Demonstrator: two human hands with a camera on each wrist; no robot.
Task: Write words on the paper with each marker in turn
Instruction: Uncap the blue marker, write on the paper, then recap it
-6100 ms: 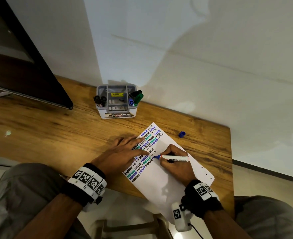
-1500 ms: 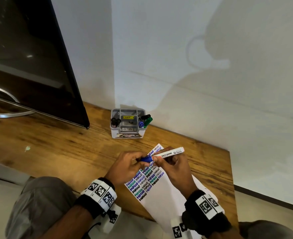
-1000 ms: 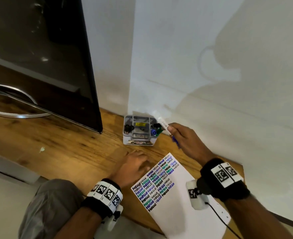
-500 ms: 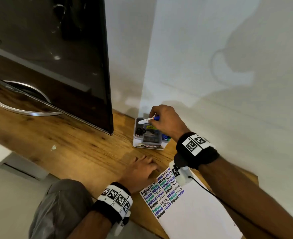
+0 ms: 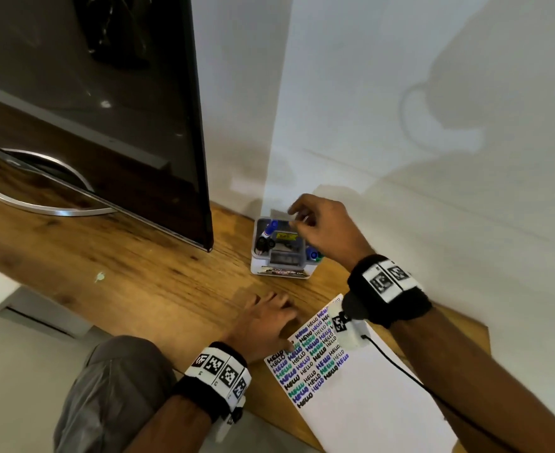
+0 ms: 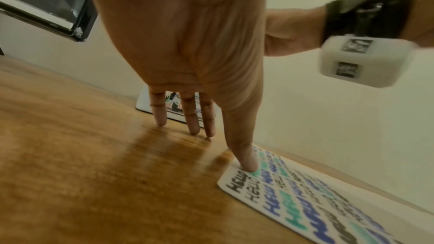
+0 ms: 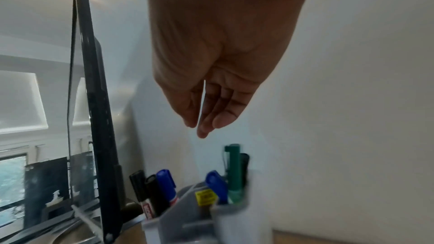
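The grey marker holder (image 5: 281,256) stands against the wall on the wooden table (image 5: 138,276). A blue-capped marker (image 5: 270,229) leans in its left compartment beside black ones (image 7: 152,190). Blue (image 7: 216,185) and green (image 7: 232,166) markers fill the right side. My right hand (image 5: 297,219) hovers just above the holder with relaxed fingers and holds nothing; the right wrist view shows my right hand (image 7: 199,127) empty. My left hand (image 5: 269,310) lies flat, fingertips (image 6: 193,129) on the wood and thumb (image 6: 246,162) pressing the paper's corner. The paper (image 5: 361,407) bears rows of coloured HELLO.
A large black screen (image 5: 122,119) on a curved metal stand (image 5: 40,207) fills the left, its lower corner close to the holder. The white wall (image 5: 400,125) runs right behind the holder. The table's front edge is near my knee (image 5: 112,387).
My right hand carried the capped blue marker from the paper up to the holder and let it go in the left compartment; it is now empty. My left hand stayed on the table.
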